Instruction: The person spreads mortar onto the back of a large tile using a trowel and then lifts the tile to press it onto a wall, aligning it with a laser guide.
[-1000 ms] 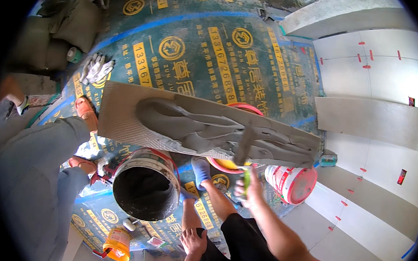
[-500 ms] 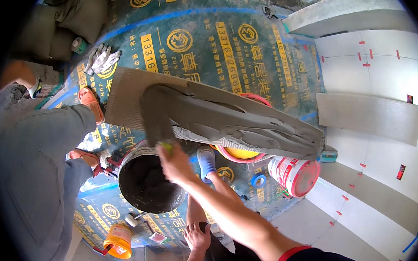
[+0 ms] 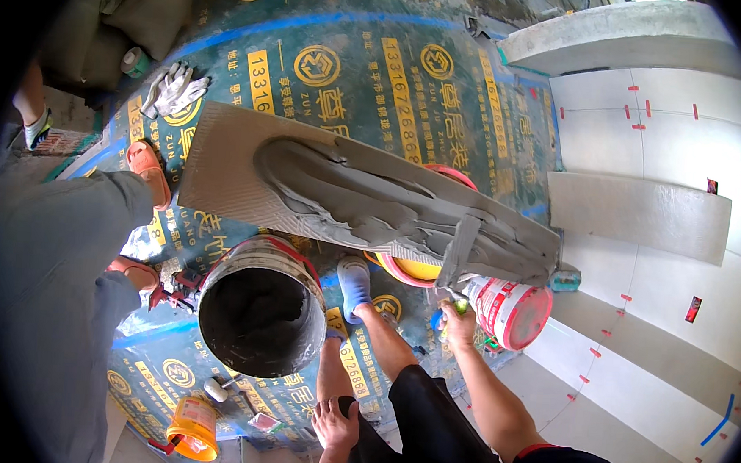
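My right hand [image 3: 458, 323] grips the green-handled trowel [image 3: 461, 250], whose blade is at the grey mortar near the long board's right part. The tile board [image 3: 222, 154] lies slanted across buckets, with thick, streaked mortar [image 3: 331, 187] spread over most of its top and ridged lines on its bare parts. My left hand [image 3: 333, 424] rests open on my black-clad leg. The bucket of dark mortar [image 3: 259, 318] stands below the board, left of my feet. A red-and-white bucket [image 3: 522, 317] is right of my right hand.
Another person's leg [image 3: 71, 273] in orange sandals stands at left. Sacks [image 3: 138, 13], white gloves [image 3: 175, 91] and an orange bucket [image 3: 193, 429] surround the protective sheet [image 3: 313, 62]. A pale tiled surface [image 3: 648, 138] fills the right, with a loose plank [image 3: 609, 212].
My right hand and trowel swung left to the board's left part half a second ago and are now back at the right. My left hand stays on my leg.
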A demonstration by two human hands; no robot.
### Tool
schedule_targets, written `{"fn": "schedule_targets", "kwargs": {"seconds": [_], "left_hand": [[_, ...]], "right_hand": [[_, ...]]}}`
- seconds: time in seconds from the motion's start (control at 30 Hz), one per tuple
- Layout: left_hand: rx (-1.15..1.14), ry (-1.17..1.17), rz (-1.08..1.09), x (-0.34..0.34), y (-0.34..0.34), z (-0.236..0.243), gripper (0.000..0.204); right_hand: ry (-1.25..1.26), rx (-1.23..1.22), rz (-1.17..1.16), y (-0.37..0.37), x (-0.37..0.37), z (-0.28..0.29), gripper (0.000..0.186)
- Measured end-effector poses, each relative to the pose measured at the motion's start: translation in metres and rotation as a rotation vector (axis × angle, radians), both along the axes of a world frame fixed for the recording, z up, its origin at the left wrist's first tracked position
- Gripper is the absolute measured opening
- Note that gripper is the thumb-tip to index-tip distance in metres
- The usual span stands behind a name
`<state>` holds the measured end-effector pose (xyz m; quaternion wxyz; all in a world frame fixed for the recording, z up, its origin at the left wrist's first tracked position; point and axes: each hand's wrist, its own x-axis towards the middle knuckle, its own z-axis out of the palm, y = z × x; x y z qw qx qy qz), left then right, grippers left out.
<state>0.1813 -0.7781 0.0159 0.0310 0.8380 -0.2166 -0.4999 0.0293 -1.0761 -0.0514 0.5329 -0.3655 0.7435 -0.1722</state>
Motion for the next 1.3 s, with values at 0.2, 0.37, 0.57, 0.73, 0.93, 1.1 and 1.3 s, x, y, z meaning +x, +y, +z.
{"fn": "schedule_targets", "kwargs": {"seconds": [0.2,0.37,0.57,0.73,0.93,1.1,1.3], "left_hand": [[0.017,0.049,-0.011,0.005,0.005,0.000,0.052],[0.026,0.005,-0.160,-0.002,-0.008,0.000,0.053],[0.068,0.054,-0.126,0.001,-0.017,0.003,0.057],[0.091,0.015,-0.114,-0.006,-0.017,0.000,0.055],[0.050,0.007,-0.085,-0.023,-0.023,0.001,0.056],[0.054,0.009,-0.053,-0.038,-0.021,0.001,0.057],[0.044,-0.034,-0.037,-0.045,-0.020,0.004,0.053]], "right_hand": [[-0.088,0.171,0.125,0.035,0.052,-0.051,0.014],[0.121,-0.179,0.630,0.069,0.075,-0.075,0.025],[0.118,-0.075,1.028,0.082,0.083,-0.048,0.034],[-0.033,-0.155,1.057,0.058,0.085,-0.018,0.032],[0.109,-0.147,0.867,0.010,0.108,-0.020,0.031],[0.094,0.013,0.894,0.028,0.150,-0.029,0.035],[0.155,0.200,1.243,0.026,0.210,-0.008,0.038]]}}
